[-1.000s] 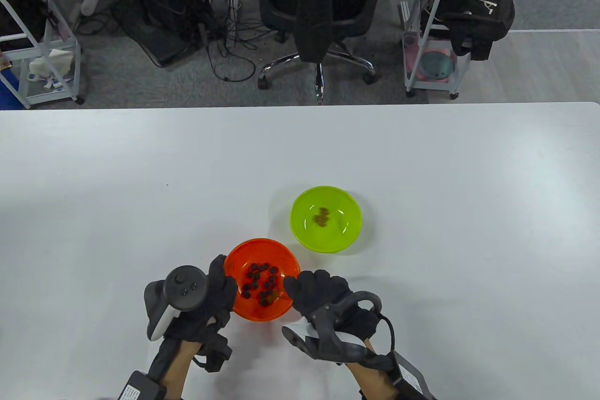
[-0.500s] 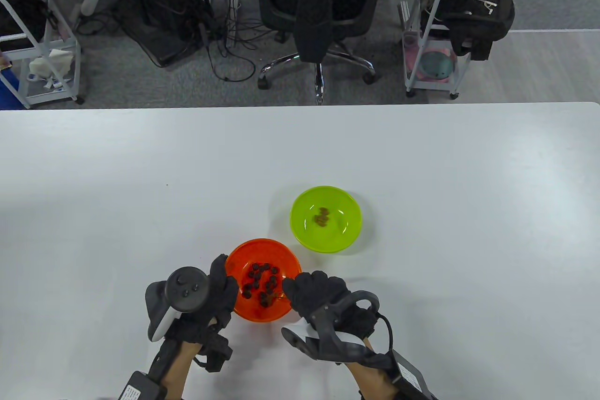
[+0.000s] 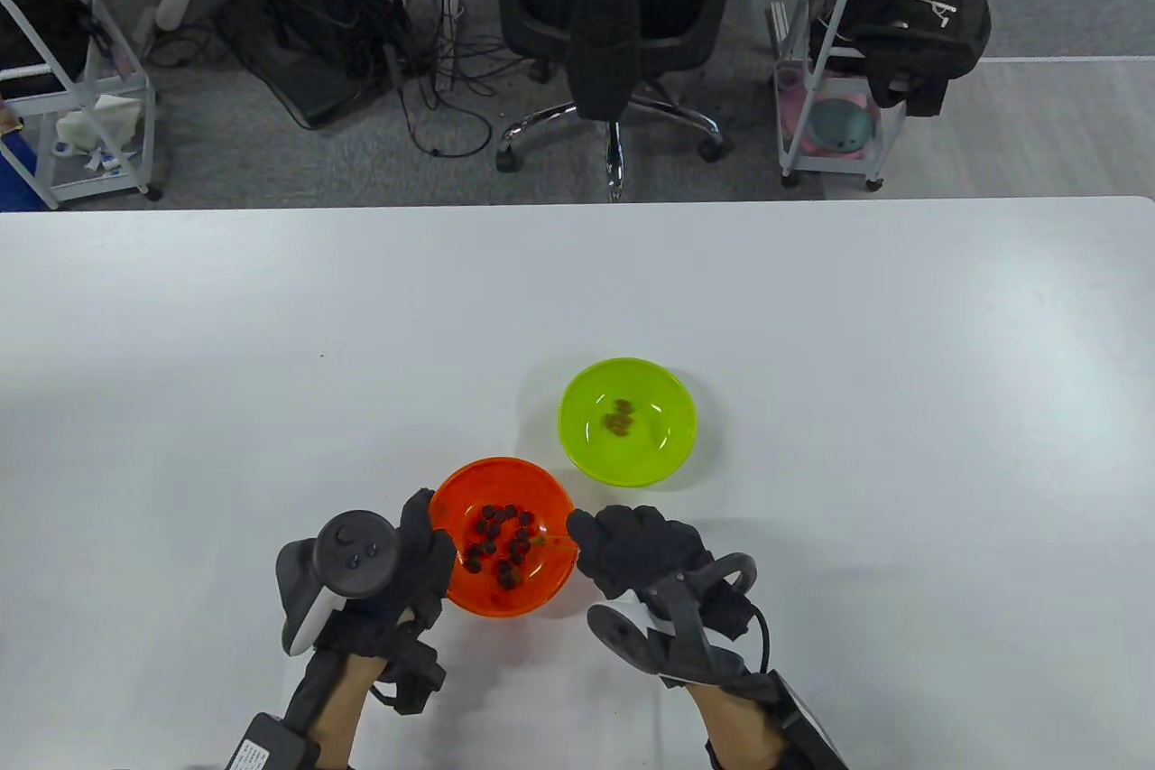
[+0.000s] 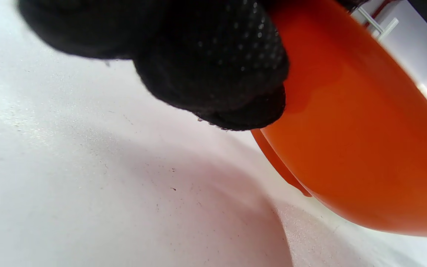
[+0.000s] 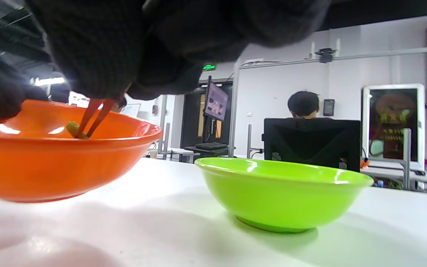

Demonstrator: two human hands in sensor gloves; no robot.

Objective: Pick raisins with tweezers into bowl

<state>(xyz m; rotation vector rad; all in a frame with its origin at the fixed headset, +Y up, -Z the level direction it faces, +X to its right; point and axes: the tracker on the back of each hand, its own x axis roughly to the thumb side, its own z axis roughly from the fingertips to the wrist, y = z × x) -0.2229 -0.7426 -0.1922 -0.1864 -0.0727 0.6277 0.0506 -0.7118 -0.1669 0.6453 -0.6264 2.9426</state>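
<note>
An orange bowl [image 3: 541, 576] near the table's front holds several dark raisins [image 3: 503, 538]. A green bowl [image 3: 663, 454] behind it to the right holds a few raisins [image 3: 619, 418]. My left hand [image 3: 417, 558] grips the orange bowl's left rim; its fingers [image 4: 213, 70] press the bowl's outer wall [image 4: 365, 141]. My right hand [image 3: 632, 544] holds thin tweezers [image 3: 552, 542] over the bowl's right side. In the right wrist view the tweezers [image 5: 94, 116] pinch a greenish raisin [image 5: 73, 128] just above the orange bowl's rim [image 5: 50, 142], left of the green bowl [image 5: 280, 193].
The white table [image 3: 902, 409] stretches wide around both bowls. Beyond its far edge stand an office chair [image 3: 623, 12] and a white cart [image 3: 857, 84].
My right hand has moved right and a little back, drawing the tweezers up toward the orange bowl's right rim. The left hand and both bowls have stayed in place.
</note>
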